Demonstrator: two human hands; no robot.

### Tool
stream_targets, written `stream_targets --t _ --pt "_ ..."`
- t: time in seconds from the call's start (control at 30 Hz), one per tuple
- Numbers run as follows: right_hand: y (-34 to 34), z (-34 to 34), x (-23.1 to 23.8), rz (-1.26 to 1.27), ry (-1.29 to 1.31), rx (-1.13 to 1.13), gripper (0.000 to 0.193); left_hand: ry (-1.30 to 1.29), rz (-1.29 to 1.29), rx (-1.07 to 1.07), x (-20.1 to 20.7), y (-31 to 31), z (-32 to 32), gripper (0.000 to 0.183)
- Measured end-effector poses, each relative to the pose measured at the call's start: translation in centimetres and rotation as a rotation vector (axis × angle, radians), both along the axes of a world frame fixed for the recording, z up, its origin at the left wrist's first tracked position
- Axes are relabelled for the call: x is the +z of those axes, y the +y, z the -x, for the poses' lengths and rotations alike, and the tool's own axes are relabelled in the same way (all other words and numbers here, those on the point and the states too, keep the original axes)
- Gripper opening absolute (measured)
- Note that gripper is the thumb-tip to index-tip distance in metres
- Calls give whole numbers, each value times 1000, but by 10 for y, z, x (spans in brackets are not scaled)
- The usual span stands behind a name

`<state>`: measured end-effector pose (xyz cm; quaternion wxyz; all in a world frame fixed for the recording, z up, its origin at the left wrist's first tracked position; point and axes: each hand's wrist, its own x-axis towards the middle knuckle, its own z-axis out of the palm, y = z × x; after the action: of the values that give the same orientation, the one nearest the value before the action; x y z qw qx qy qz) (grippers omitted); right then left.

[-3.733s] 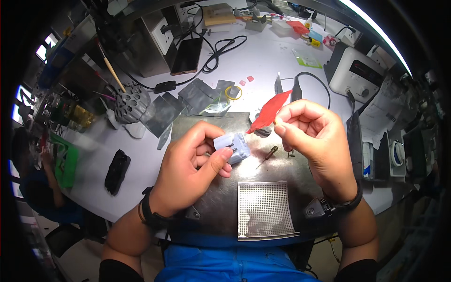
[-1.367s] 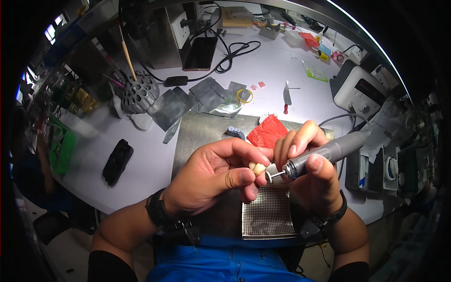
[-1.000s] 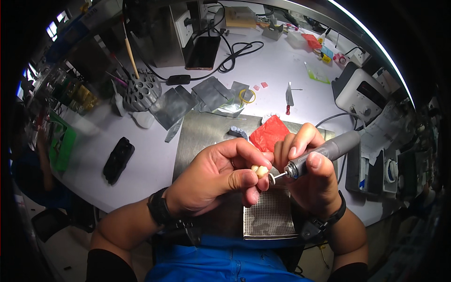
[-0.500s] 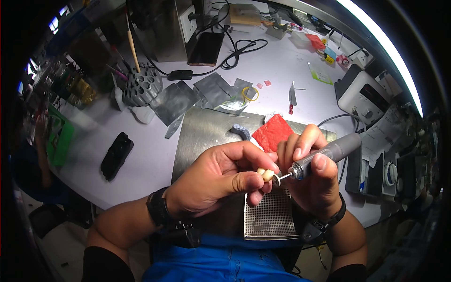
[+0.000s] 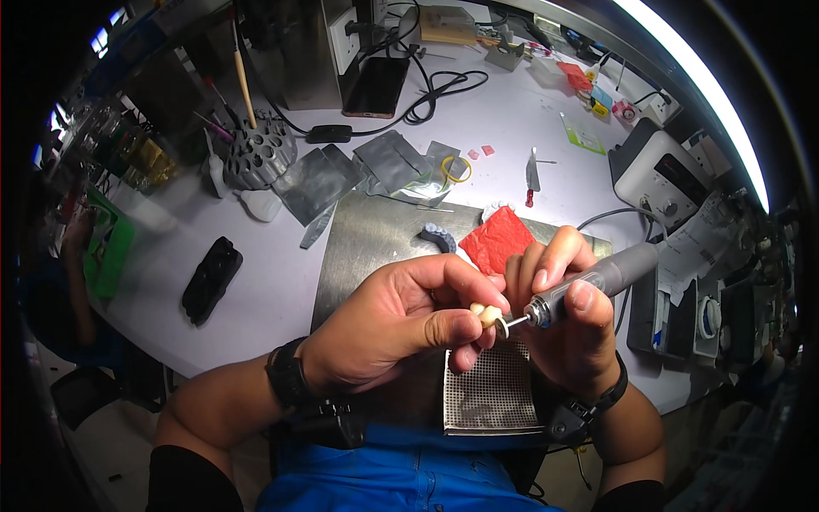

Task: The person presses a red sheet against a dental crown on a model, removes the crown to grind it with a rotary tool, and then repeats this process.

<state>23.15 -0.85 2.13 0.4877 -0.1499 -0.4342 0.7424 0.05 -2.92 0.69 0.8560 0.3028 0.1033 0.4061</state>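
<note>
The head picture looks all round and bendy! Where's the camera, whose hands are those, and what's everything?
There's no robot here: these are a person's own bare hands. The camera is worn on their head and looks down; its very wide lens makes straight edges bend. The left hand pinches a small cream tooth-shaped piece between its fingers. The right hand holds a grey pen-like tool with a little disc at its tip, right by the piece. I can't tell whether they touch. On the white table lie a metal plate, a red sheet and a black phone.
</note>
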Motion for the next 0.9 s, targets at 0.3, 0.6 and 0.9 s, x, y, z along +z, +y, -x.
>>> stream_targets --t 0.3,0.6,0.9 --pt "-2 1 0 5 -11 -25 24 67 21 15 1 0 0 31" --pt "-2 2 1 10 -13 -24 24 67 9 23 -1 0 -1 30" --pt "0 0 -1 15 39 5 25 72 0 30 2 0 -1 30"
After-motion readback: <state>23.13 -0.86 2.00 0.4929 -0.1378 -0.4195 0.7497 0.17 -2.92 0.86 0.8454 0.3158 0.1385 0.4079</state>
